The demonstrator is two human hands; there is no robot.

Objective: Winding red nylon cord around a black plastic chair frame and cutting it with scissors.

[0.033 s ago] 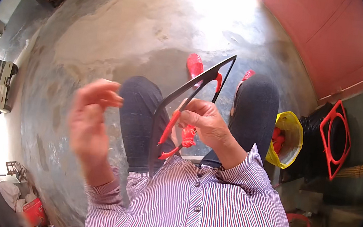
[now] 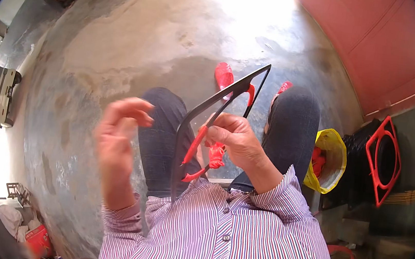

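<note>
A thin black diamond-shaped frame (image 2: 202,107) stands tilted over my lap, seen nearly edge-on. Red wrapping (image 2: 195,145) covers parts of its inner bar. My right hand (image 2: 236,137) is closed, thumb and fingers pinching this inner bar at the top of a red-wrapped stretch. Just below those fingers is a bundle of red strip (image 2: 216,157), close against the frame. To the left, over my left knee, my left hand (image 2: 120,132) is raised with bent fingers apart. It is a little blurred, and nothing shows in it.
At right stands a yellow-rimmed container (image 2: 338,166) with red material inside. Beyond it a red frame with an inner ring (image 2: 384,161) leans near black plastic. A red panel (image 2: 372,51) rises at the far right. Red shoes (image 2: 223,75) are on the concrete floor (image 2: 107,60).
My left hand has moved rightward, nearer the frame, and slightly down. My right hand and the frame have barely shifted.
</note>
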